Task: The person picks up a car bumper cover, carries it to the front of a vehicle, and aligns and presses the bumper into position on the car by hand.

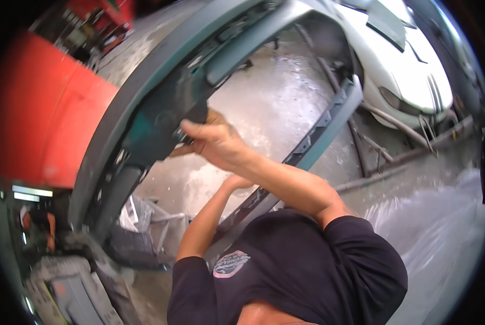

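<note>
A large dark grey-green car bumper cover [99,138] stands tilted before me, its inner side with slots and clip points facing me. It curves round in a loop, and a narrower strip of it [321,138] runs close to my chest. My right hand [218,141] reaches across to the cover's middle. Its thumb and fingers are closed around a dark edge there, slightly blurred. My left hand [241,181] lies below the right forearm, inside the loop. That forearm hides most of its fingers, so what it touches cannot be told.
A red car panel [53,114] stands on the left. At the upper right, a white car front part [410,81] rests by metal tubes [397,122]. Clear plastic sheeting [443,222] lies right. Another person [39,225] is at the far left, above a grey part [77,295].
</note>
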Available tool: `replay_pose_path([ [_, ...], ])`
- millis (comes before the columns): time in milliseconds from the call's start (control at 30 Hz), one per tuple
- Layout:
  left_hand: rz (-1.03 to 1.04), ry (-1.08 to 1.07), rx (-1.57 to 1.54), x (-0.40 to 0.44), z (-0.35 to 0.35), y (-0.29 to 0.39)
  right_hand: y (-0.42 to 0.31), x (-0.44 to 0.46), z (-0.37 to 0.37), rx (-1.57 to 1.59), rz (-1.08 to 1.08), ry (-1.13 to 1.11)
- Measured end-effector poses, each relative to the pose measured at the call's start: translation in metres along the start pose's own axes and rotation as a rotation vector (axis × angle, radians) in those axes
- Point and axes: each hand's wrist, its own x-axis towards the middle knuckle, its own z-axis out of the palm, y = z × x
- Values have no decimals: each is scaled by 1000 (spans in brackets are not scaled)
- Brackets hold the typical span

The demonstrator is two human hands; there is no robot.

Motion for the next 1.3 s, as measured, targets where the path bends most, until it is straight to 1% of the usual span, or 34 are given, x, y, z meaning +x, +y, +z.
replay_pose_path([
  [33,-222,35,-793,-5,-10,5,-9,5,-6,21,3,-1],
  [100,-383,-115,-2055,-29,-20,-39,-24,15,-17,8,-19,3],
  [133,-539,-196,-2685,-41,-24,-60,-25,22,-30,13,-20,42],
  [167,-786,-252,-3301,-48,-31,-72,-31,30,-46,-18,-28,6],
  [200,-1033,-199,-3243,-48,-42,-78,-39,34,-47,-42,-38,22],
  [233,-1271,-155,-3146,-44,-50,-82,-41,40,-57,4,-25,-32],
  [300,-1573,-148,-2892,-27,-63,-84,-52,44,-58,23,-22,-39],
  [333,-1608,-270,-2892,-20,-56,-102,-57,51,-71,73,33,-44],
  [367,-1733,-439,-2856,-27,-53,-120,-67,56,-75,52,58,-53],
  [433,-1793,-494,-2810,-28,-51,-131,-76,56,-65,56,-17,-47],
  [467,-1800,-510,-2797,-30,-51,-135,-82,56,-62,49,-16,-83],
  [500,-1821,-555,-2783,-31,-50,-124,-73,61,-70,16,-28,-81],
  [533,-1835,-579,-2772,-34,-49,-128,-75,61,-69,-28,-49,-78],
  [567,-1842,-596,-2764,-32,-49,-132,-79,61,-75,-5,-28,-77],
  [633,-1909,-597,-2694,-33,-48,-140,-87,63,-78,37,15,-66],
  [733,-1985,-587,-2560,-25,-51,-139,-91,61,-64,-79,-64,-36],
  [767,-1994,-595,-2537,-22,-52,-137,-93,64,-71,-34,-35,-73],
  [867,-2038,-618,-2461,-20,-54,-136,-94,62,-62,-12,-54,-100],
  [900,-2051,-627,-2437,-20,-56,-135,-97,63,-63,52,-21,-147],
  [1000,-2351,-524,-2313,-18,-68,-134,-104,67,-65,17,-70,-165],
  [1067,-2646,-492,-1763,-25,-86,-134,-107,70,-67,10,-87,-176],
  [1100,-2746,-473,-1478,-31,-98,-134,-107,71,-69,9,-95,-182],
  [1167,-2882,-541,-1028,-48,-129,-134,-109,75,-77,65,-63,-231],
  [1200,-2877,-668,-835,-61,-146,-142,-109,75,-79,92,-46,-255],
  [1233,-2768,-957,-712,-66,-166,-140,-108,74,-76,67,-58,-236],
  [1300,-2904,-1129,-476,-72,-204,-130,-106,71,-69,20,-80,-198],
])
